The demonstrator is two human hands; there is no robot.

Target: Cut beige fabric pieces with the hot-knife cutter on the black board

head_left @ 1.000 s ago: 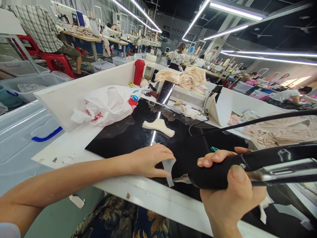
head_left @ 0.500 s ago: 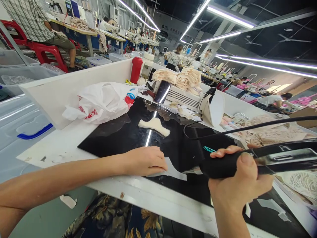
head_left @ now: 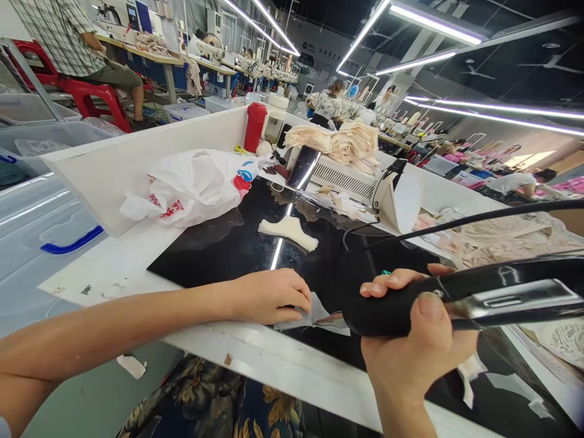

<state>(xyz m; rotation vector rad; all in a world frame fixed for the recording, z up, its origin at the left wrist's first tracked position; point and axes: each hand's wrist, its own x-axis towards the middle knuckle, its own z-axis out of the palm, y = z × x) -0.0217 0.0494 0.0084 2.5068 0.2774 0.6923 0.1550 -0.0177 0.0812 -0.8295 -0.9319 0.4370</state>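
Left hand (head_left: pixel 271 298) holds grey sheet (head_left: pixel 318 306) at bench's (head_left: pixel 255 347) near edge; right hand (head_left: pixel 420 347) grips tool (head_left: pixel 483 282), seemingly cutting; needs steadiness next

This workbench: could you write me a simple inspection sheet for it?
Surface: glossy black sheet on a white table.
Job's things: thin grey piece; black tool, its metal tip at the piece.
Clutter: white plastic bag, phone, red bottle, cream piece, pale scraps.
Hands: left hand rests on the thin grey piece; right hand grips the black tool.
Cables: black cable across the right side; connection unclear.
Surroundings: sewing machines, red stool, other people.
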